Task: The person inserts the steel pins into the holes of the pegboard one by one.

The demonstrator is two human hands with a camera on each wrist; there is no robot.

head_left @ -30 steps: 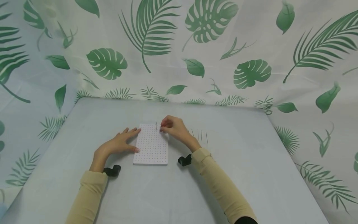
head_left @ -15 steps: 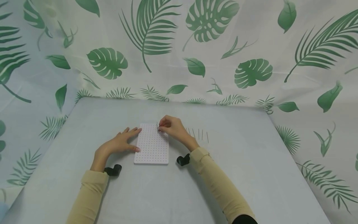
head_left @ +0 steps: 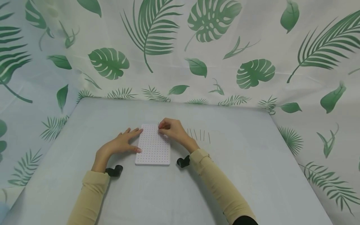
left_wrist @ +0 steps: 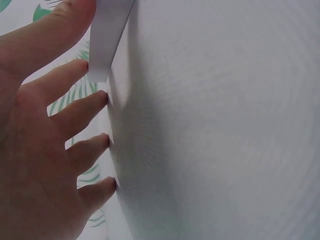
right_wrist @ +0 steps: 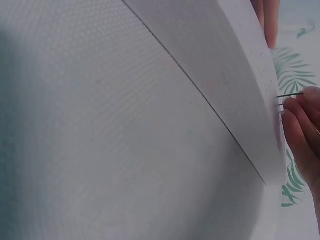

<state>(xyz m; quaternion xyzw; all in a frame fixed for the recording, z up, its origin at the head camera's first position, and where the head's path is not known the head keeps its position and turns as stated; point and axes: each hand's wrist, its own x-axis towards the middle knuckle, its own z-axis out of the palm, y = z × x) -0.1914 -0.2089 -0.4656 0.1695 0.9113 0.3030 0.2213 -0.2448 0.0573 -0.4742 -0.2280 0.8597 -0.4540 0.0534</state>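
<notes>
A white pegboard (head_left: 154,151) with rows of small holes lies flat on the table. My left hand (head_left: 121,142) rests beside it, fingers spread, with thumb and forefinger touching its left edge; in the left wrist view, the other fingertips (left_wrist: 106,140) sit on the tabletop. Over the board's upper right part, my right hand (head_left: 175,132) pinches a thin dark metal pin (right_wrist: 290,95) between thumb and fingertips. The right wrist view has that pin's lower end right at the board's top face. Another thin pin (head_left: 158,125) stands upright in the board just left of the right fingertips.
Several loose pins (head_left: 200,135) lie in a row on the white table (head_left: 239,162), right of my right hand. Black wrist cameras (head_left: 114,171) jut from both wrists. Behind the table hangs a leaf-patterned cloth (head_left: 168,75).
My right hand has shifted slightly left along the board, and its fingers have dipped a little toward the surface. The left hand keeps its place at the board's edge.
</notes>
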